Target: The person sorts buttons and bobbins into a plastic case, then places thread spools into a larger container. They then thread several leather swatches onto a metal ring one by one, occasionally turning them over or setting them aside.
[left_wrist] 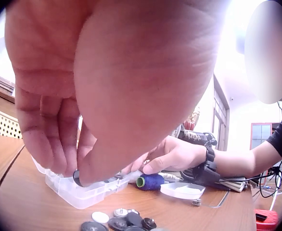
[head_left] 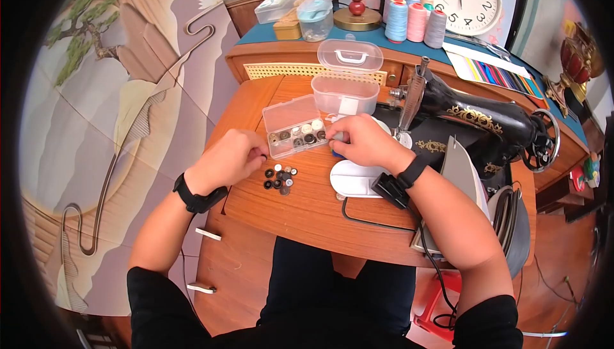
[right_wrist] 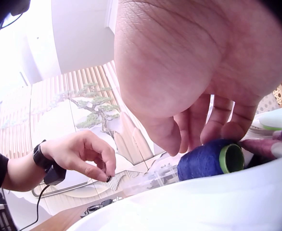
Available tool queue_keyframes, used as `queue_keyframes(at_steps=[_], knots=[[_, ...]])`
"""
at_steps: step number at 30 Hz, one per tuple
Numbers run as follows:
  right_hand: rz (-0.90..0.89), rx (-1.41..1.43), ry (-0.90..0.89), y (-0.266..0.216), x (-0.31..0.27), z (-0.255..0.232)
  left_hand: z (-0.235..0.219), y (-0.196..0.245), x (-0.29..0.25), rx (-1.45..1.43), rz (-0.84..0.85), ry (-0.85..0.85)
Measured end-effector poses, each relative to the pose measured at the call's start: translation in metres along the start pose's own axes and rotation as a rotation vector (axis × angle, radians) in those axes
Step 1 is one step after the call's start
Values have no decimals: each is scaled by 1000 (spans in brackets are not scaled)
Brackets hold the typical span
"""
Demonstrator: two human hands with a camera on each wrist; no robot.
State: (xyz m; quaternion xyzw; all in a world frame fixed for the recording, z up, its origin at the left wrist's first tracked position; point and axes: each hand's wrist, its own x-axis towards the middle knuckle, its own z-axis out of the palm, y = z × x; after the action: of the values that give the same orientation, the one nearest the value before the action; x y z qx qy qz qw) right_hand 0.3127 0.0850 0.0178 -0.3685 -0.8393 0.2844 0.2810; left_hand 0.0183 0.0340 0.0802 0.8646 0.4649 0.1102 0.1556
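Note:
A dark button (head_left: 264,157) is pinched between the thumb and fingertips of my left hand (head_left: 235,157), just off the left end of a clear compartment box (head_left: 291,153). The box's lid is up, and dark and pale buttons (head_left: 309,138) fill its cells. My right hand (head_left: 366,139) holds the box's right end with curled fingers, though its fingertips are partly hidden. Right under that hand lies a blue thread spool (right_wrist: 203,161) with a green end. On the table in front of the box is a loose group of black, grey and white buttons (head_left: 277,183).
A white oval tray (head_left: 348,179) lies below my right wrist. Behind the box stands a clear lidded container (head_left: 345,93). The black sewing machine (head_left: 473,109) occupies the right side, with a grey folder-like stack (head_left: 457,176) before it. Thread cones (head_left: 416,23) and a clock line the back shelf.

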Motion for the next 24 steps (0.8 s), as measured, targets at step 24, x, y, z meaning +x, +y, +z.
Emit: queue_keyframes(at_steps=[24], knots=[[-53,21,48,11,1,6,17,-31,37,64,12,164]])
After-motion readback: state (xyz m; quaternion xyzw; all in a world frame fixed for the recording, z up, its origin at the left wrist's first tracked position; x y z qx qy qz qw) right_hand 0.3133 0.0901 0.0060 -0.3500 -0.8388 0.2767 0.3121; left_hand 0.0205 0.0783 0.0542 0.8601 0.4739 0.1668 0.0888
